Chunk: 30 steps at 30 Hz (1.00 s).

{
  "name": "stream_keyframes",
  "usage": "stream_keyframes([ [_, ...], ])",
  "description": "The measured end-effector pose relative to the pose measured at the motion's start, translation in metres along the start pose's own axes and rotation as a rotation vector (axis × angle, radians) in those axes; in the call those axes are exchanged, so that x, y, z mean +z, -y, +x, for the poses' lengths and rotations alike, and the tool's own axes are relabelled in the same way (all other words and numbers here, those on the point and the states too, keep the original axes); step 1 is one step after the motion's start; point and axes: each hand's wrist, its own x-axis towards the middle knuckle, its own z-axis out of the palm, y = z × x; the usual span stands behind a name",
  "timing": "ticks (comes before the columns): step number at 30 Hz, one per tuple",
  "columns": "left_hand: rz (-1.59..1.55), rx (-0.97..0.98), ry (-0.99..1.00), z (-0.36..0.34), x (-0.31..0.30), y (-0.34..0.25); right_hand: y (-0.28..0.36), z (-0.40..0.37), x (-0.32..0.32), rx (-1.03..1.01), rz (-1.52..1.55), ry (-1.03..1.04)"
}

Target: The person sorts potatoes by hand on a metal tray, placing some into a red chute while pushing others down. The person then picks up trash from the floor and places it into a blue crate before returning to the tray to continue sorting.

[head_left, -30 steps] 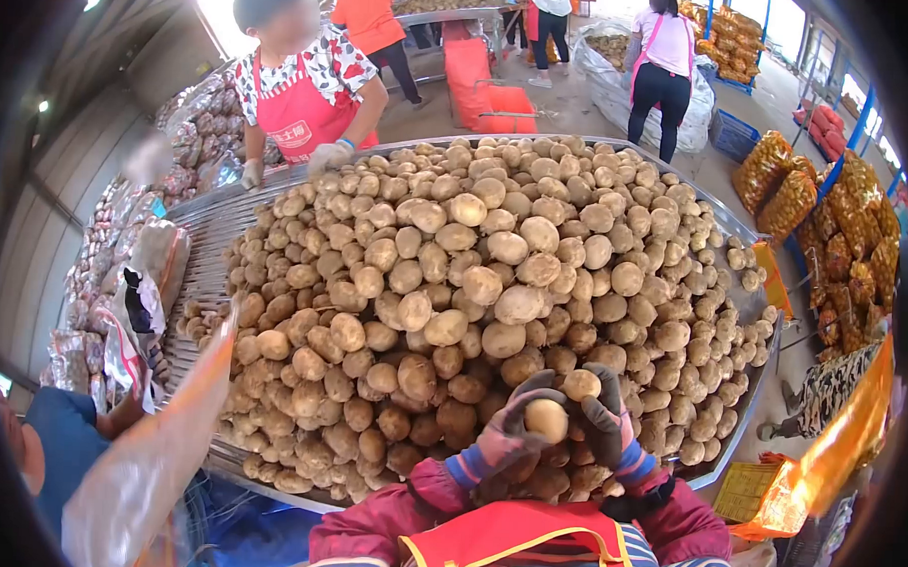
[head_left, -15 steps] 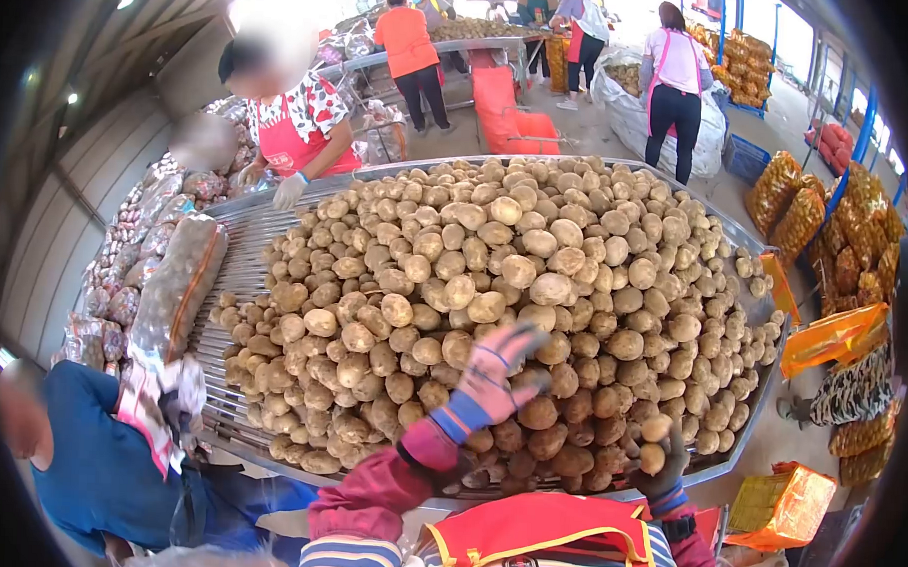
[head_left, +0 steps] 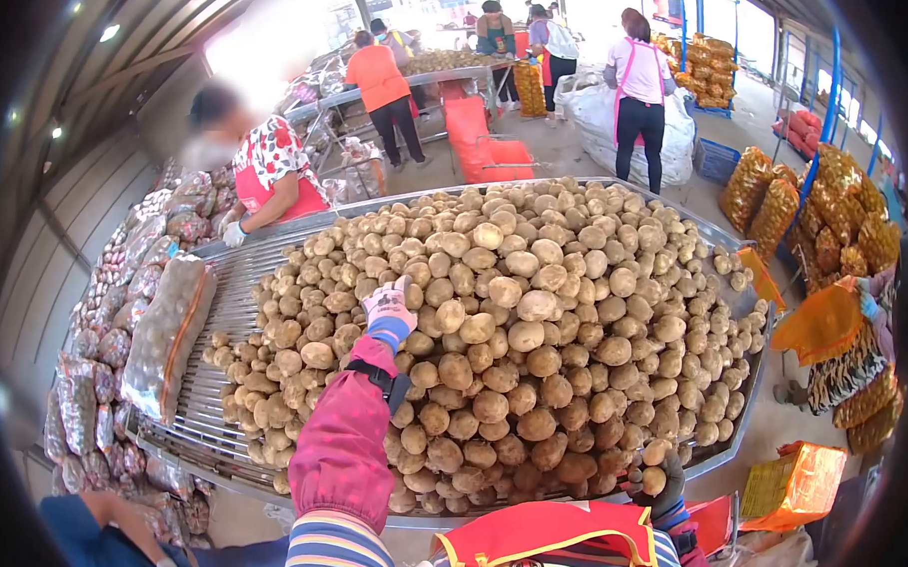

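A large heap of potatoes covers a slatted metal table. My left hand, in a light pink glove with a blue cuff, reaches out onto the left-middle part of the heap. Its fingers rest on potatoes there, and whether they grip one is hard to tell. By the near right edge of the heap is my right hand, in a dark glove, closed around two potatoes with its palm side up.
Across the table's far left corner leans a person in a red apron. A filled mesh bag lies on the left slats. Orange sacks stand at the right. A person in blue is at lower left.
My left arm has stretched forward and left, from the near middle of the heap. My right hand stays near the right edge with its potatoes. The view has shifted.
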Motion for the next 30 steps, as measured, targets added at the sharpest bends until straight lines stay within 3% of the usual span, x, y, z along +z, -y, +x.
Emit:
stream_keyframes([
  [3, -0.119, 0.055, -0.128, -0.011, -0.002, 0.0, 0.006, 0.0, 0.015, -0.015, -0.048, -0.013],
  [4, -0.255, 0.177, -0.223, -0.017, -0.006, -0.006, 0.007, 0.02, -0.017, -0.085, -0.088, 0.009],
  [7, -0.643, 0.517, -0.34, -0.038, 0.023, -0.044, 0.014, 0.021, 0.04, -0.011, -0.1, 0.099],
  [9, -0.802, 0.763, -0.196, -0.091, -0.028, -0.101, 0.014, 0.018, 0.08, 0.051, -0.117, 0.271],
  [11, -0.795, 1.04, -0.172, -0.116, -0.021, -0.141, 0.008, 0.024, 0.1, 0.107, -0.038, 0.337],
  [13, -0.719, 1.129, -0.054, -0.148, -0.018, -0.168, -0.003, 0.03, 0.101, 0.138, -0.1, 0.396],
  [14, -0.679, 1.156, -0.002, -0.158, -0.01, -0.176, -0.019, 0.049, 0.065, -0.062, -0.458, 0.363],
  [16, -0.639, 1.157, 0.066, -0.175, 0.011, -0.185, -0.021, 0.045, 0.058, -0.273, -0.817, 0.296],
  [18, -0.574, 1.182, 0.123, -0.174, 0.019, -0.186, -0.016, 0.017, 0.068, 0.31, 0.235, 0.302],
  [19, -0.52, 1.209, 0.137, -0.169, 0.014, -0.182, -0.017, 0.018, 0.049, 0.3, 0.237, 0.301],
  [20, -0.498, 1.178, 0.091, -0.163, 0.006, -0.176, -0.021, 0.02, 0.016, 0.088, -0.097, 0.228],
  [22, -0.482, 1.083, -0.013, -0.133, -0.016, -0.167, -0.006, 0.008, 0.018, 0.175, 0.185, 0.187],
  [23, -0.393, 1.004, -0.062, -0.118, -0.025, -0.162, -0.006, 0.017, -0.022, 0.024, 0.084, 0.178],
  [24, -0.245, 0.901, -0.044, -0.099, -0.034, -0.158, -0.001, 0.015, -0.02, 0.015, 0.083, 0.178],
  [25, -0.122, 0.817, -0.185, -0.082, -0.025, -0.152, 0.006, 0.003, -0.007, -0.025, 0.127, 0.193],
  [26, 0.064, 0.711, -0.086, -0.063, -0.029, -0.15, 0.015, -0.011, 0.009, -0.068, 0.171, 0.207],
  [28, 0.06, 0.659, 0.059, -0.035, -0.019, -0.143, 0.023, -0.034, 0.026, -0.153, 0.264, 0.229],
  [29, 0.113, 0.652, 0.156, -0.023, -0.006, -0.142, 0.02, -0.023, -0.007, -0.166, 0.267, 0.226],
  [30, 0.11, 0.663, 0.15, -0.023, -0.007, -0.144, 0.014, 0.0, -0.061, -0.326, 0.135, 0.301],
])
